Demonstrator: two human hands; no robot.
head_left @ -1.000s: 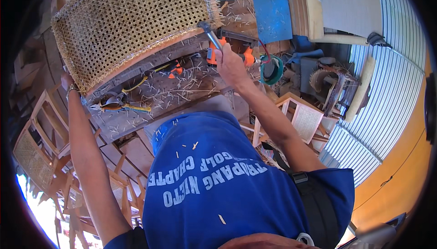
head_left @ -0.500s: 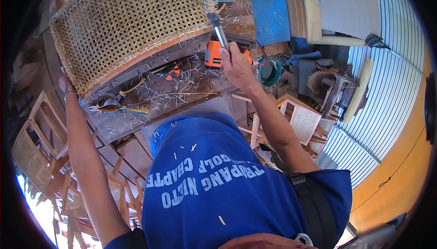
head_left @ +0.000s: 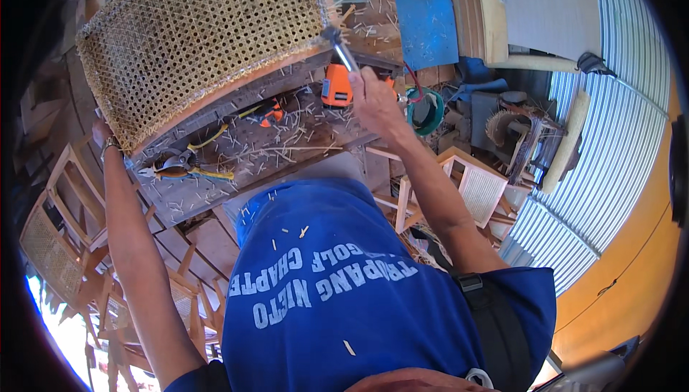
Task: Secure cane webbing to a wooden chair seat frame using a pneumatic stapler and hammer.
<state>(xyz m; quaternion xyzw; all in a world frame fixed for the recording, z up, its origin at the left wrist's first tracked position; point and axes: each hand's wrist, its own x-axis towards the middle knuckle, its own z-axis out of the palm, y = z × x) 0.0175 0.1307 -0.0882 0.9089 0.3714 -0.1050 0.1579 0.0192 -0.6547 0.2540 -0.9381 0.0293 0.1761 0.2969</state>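
Observation:
A curved wooden-framed panel with woven cane (head_left: 204,44) lies across the workbench, its cane edges frayed. My left hand (head_left: 103,132) is closed on the panel's left edge, its fingertips partly hidden. In my right hand (head_left: 377,105) is a metal-handled hammer (head_left: 344,55), its dark head over the panel's near right corner. Behind that hand sits an orange power tool (head_left: 336,83). Yellow-handled cutters (head_left: 178,164) and a small orange-and-black tool (head_left: 273,114) lie among cane scraps on the bench below the panel.
Wooden chair frames (head_left: 79,191) crowd the left, with another (head_left: 441,184) at lower right. A green bucket (head_left: 423,123) stands right of the bench (head_left: 222,191). A blue sheet (head_left: 423,15), leaning boards (head_left: 549,12) and corrugated metal (head_left: 617,169) line the right side.
My right hand and hammer shifted right from one second ago, then the hammer head dipped slightly back leftward onto the corner area. My left hand stays at the panel's edge.

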